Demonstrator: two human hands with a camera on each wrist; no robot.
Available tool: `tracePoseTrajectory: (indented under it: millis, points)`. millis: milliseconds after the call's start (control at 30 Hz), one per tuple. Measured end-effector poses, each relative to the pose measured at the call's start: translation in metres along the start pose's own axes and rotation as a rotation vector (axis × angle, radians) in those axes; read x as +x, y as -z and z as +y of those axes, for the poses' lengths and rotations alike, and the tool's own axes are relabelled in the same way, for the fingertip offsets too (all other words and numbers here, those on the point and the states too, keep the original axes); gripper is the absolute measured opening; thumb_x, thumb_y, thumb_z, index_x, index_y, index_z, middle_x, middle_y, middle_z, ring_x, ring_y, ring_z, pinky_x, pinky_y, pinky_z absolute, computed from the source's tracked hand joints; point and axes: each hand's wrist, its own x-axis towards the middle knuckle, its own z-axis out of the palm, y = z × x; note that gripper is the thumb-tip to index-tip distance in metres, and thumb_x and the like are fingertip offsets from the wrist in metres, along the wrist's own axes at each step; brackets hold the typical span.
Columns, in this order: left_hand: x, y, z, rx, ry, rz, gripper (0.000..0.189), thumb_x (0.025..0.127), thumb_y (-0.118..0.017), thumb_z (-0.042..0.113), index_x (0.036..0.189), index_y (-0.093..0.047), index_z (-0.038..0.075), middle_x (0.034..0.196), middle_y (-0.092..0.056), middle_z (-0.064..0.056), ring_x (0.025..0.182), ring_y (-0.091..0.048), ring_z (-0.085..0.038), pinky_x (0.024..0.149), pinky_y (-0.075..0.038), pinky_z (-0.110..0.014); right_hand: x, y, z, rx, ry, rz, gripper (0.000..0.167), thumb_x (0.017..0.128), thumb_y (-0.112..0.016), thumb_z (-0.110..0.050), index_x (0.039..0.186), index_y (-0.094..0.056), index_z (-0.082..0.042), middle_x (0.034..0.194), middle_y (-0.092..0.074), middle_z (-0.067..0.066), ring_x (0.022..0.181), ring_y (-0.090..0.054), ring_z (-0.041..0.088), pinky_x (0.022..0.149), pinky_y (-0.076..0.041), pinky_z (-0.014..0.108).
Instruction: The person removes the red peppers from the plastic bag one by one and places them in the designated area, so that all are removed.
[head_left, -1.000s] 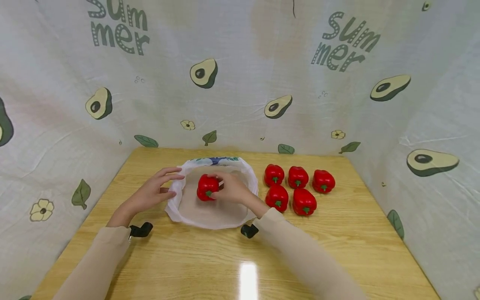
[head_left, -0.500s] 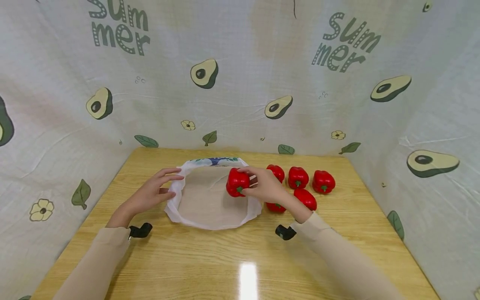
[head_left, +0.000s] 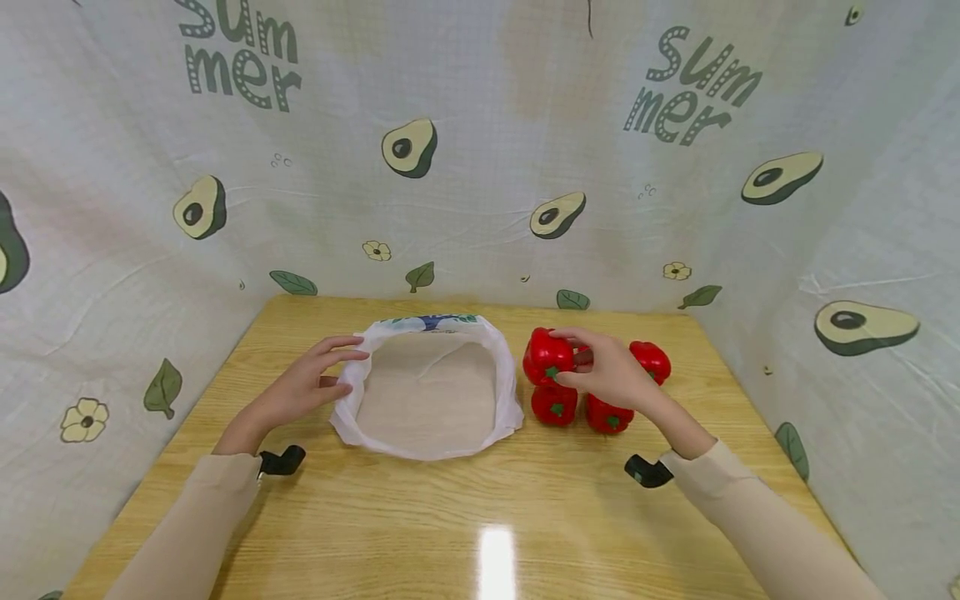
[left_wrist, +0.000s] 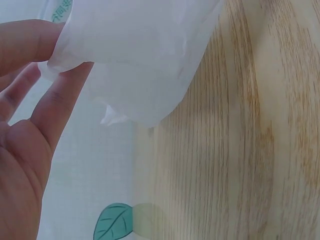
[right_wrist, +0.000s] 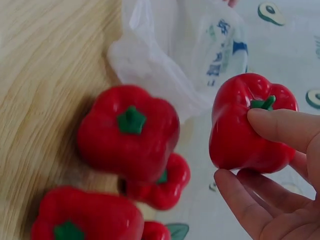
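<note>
A white plastic bag stands with its mouth spread wide on the wooden table, its pale inside showing. My left hand pinches the bag's left rim; in the left wrist view the thin plastic passes between thumb and fingers. To the right of the bag, my right hand grips a red bell pepper with a green stem. In the right wrist view this held pepper appears raised, with thumb by its stem. Other red bell peppers lie below and around it, partly hidden by the right hand.
One bell pepper sits at the right end of the group and another at the front. A printed cloth hangs behind the wooden table and along its sides.
My right hand has carried the bell pepper from inside the bag's mouth rightward, over the rim, to above the other peppers. The left hand has stayed at the rim.
</note>
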Motion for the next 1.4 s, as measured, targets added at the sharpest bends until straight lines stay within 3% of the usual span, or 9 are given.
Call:
tracePoseTrajectory:
  millis: [267,600,800,933,1100,1400]
  points:
    - [-0.001,0.0,-0.001,0.0,-0.005,0.007,0.055,0.094,-0.075,-0.007,0.146,-0.062,0.007,0.166,-0.037,-0.014,0.145,-0.043,-0.042,0.098,-0.06,-0.051,-0.022,0.031,0.026,-0.047,-0.031,0.046,0.065,0.09,-0.086,-0.009,0.148,-0.058,-0.01,0.136,-0.068,0.018,0.106,-0.072,0.035,0.089,-0.066,0.044]
    - [0.0,0.0,0.001,-0.014,0.005,0.002,0.056,0.095,-0.075,-0.007,0.147,-0.061,0.008,0.167,-0.036,-0.011,0.147,-0.042,-0.039,0.1,-0.059,-0.051,-0.051,0.059,0.052,-0.107,-0.021,0.071,0.063,0.09,-0.085,-0.006,0.147,-0.058,-0.004,0.134,-0.068,0.022,0.108,-0.071,0.038,0.088,-0.065,0.052]
    - [0.0,0.001,0.002,-0.026,0.006,-0.001,0.055,0.095,-0.074,-0.006,0.147,-0.061,0.008,0.167,-0.036,-0.012,0.148,-0.041,-0.041,0.1,-0.059,-0.051,-0.067,0.069,0.071,-0.11,-0.012,0.084,0.064,0.089,-0.087,-0.006,0.146,-0.058,-0.004,0.132,-0.068,0.024,0.104,-0.072,0.039,0.082,-0.067,0.042]
    - [-0.001,0.001,0.003,-0.031,0.018,-0.008,0.054,0.096,-0.074,-0.005,0.147,-0.061,0.008,0.167,-0.036,-0.013,0.149,-0.04,-0.041,0.101,-0.058,-0.053,-0.076,0.073,0.084,-0.084,0.015,0.073,0.064,0.087,-0.086,-0.001,0.144,-0.057,0.001,0.129,-0.067,0.029,0.104,-0.071,0.043,0.08,-0.068,0.042]
    - [-0.002,0.001,0.003,-0.027,0.023,-0.007,0.054,0.096,-0.075,-0.003,0.147,-0.061,0.009,0.167,-0.036,-0.012,0.149,-0.041,-0.041,0.102,-0.057,-0.056,-0.086,0.076,0.096,-0.089,-0.013,0.053,0.064,0.087,-0.087,-0.001,0.143,-0.056,0.003,0.131,-0.065,0.029,0.107,-0.07,0.043,0.079,-0.067,0.036]
    - [-0.003,0.001,0.004,-0.032,0.011,-0.005,0.053,0.096,-0.074,-0.005,0.147,-0.061,0.006,0.166,-0.035,-0.015,0.148,-0.04,-0.043,0.101,-0.058,-0.056,-0.104,0.077,0.105,-0.14,-0.043,0.023,0.063,0.086,-0.087,-0.002,0.142,-0.058,0.0,0.13,-0.067,0.027,0.106,-0.07,0.043,0.079,-0.068,0.039]
